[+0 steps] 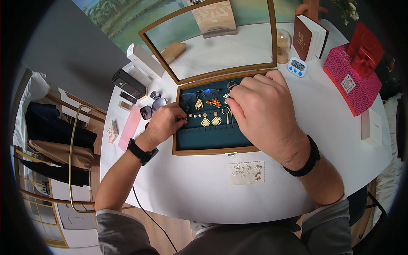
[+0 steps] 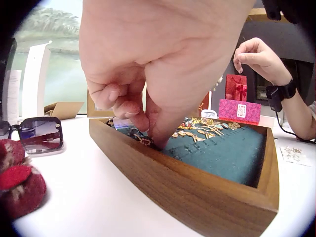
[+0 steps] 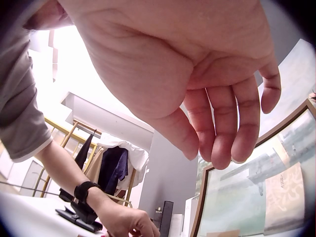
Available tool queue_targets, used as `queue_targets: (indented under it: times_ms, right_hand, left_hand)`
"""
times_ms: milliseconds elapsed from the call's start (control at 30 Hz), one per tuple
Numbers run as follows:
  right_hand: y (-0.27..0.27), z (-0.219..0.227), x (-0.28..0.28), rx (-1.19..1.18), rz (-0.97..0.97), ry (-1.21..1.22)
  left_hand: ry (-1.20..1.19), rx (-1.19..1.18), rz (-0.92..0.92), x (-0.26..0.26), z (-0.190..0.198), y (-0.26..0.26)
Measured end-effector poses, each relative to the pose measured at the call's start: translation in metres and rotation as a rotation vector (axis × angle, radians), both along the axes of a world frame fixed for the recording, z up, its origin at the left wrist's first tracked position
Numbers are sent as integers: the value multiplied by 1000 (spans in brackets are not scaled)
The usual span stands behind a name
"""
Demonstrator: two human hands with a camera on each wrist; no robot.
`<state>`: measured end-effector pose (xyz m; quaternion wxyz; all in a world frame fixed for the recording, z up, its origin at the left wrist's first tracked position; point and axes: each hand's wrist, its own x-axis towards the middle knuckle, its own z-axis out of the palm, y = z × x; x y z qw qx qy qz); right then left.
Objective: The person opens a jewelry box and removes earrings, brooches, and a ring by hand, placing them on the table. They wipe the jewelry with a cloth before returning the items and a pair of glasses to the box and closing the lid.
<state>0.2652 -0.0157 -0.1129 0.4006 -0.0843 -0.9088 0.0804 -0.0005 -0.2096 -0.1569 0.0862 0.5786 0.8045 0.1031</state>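
At the left end of the wooden jewelry box (image 1: pixel 216 151), my left hand (image 1: pixel 163 123) reaches down with thumb and fingers pinched together. In the left wrist view, a small dark piece of jewelry (image 2: pixel 142 139) shows at its fingertips, partly hidden by them. Raised over the box's right part is my right hand (image 1: pixel 267 114), its fingers loosely bent with nothing between them in the right wrist view. On the green lining lie gold diamond-shaped earrings (image 1: pixel 211 121), a red and orange brooch (image 1: pixel 214 102), a gold brooch (image 1: pixel 198 104) and small round studs (image 1: pixel 195 115).
The box's glass lid (image 1: pixel 212 46) stands raised behind it. In front lies a card of small earrings (image 1: pixel 247 173). Sunglasses (image 1: pixel 153 108) and small boxes (image 1: pixel 129 84) stand left; a digital timer (image 1: pixel 297 67) and pink gift box (image 1: pixel 352 80) stand right.
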Motion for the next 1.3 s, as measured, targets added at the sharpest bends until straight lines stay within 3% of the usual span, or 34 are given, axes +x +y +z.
queue_targets:
  times_ms: [300,1300]
  right_hand:
    - [0,1,0,6,4,3]
    - [-1,0,0,9,8,-2]
  left_hand:
    - [23,-48,63,2,22,-1]
    - [50,-52,74,2,8,-6]
